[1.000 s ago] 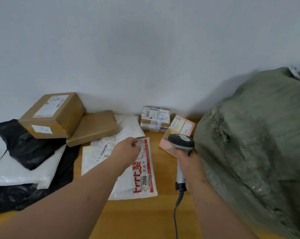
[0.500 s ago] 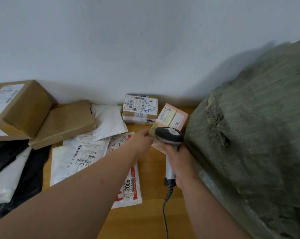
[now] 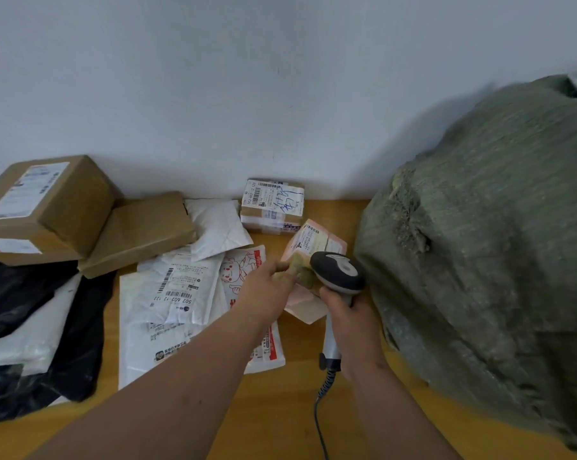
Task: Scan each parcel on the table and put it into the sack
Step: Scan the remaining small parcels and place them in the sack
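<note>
The left hand pinches the small pink cardboard parcel at table centre, tilting its label toward the grey handheld scanner, gripped by the right hand; the green woven sack waits at three o'clock.

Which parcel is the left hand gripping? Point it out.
The small pink box, tilted beside the green sack. The left hand grips its near corner; every other parcel lies untouched.
</note>
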The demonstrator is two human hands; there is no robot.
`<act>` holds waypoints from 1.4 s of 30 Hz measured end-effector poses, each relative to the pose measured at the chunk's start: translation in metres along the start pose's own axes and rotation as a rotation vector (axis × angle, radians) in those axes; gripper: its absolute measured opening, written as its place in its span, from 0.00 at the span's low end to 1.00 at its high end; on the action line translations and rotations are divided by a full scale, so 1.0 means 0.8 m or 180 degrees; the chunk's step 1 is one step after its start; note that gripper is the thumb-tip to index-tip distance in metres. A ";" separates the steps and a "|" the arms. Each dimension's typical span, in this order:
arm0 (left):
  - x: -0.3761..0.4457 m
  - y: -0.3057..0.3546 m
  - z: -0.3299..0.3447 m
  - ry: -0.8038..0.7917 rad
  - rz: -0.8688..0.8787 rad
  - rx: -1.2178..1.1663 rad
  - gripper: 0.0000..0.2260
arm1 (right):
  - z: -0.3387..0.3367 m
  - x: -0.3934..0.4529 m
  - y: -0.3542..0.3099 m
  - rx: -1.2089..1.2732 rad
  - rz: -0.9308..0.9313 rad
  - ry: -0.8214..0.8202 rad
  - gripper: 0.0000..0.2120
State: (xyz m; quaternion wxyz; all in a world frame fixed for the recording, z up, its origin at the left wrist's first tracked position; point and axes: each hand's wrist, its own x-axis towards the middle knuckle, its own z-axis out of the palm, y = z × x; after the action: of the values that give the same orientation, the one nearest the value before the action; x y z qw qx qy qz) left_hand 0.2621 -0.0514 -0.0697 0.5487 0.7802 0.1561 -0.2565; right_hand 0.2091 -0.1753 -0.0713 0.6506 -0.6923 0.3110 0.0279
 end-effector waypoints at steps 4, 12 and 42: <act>-0.035 -0.020 -0.017 0.0045 0.0090 -0.0215 0.08 | 0.003 -0.042 0.012 0.0105 -0.0096 -0.0025 0.08; -0.113 -0.054 -0.062 0.0560 0.0371 -0.0331 0.22 | 0.008 -0.122 0.024 0.0129 -0.0210 -0.0093 0.08; -0.216 -0.058 -0.084 0.1876 0.1569 0.2767 0.38 | -0.091 -0.211 -0.035 -0.0960 -0.0963 -0.1079 0.04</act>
State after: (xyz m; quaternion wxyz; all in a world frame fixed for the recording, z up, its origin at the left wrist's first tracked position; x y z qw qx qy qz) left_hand 0.1114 0.0342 0.0106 0.1548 0.9857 -0.0038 0.0664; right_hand 0.0598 -0.1767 0.0392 0.5797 -0.8054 0.0830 0.0918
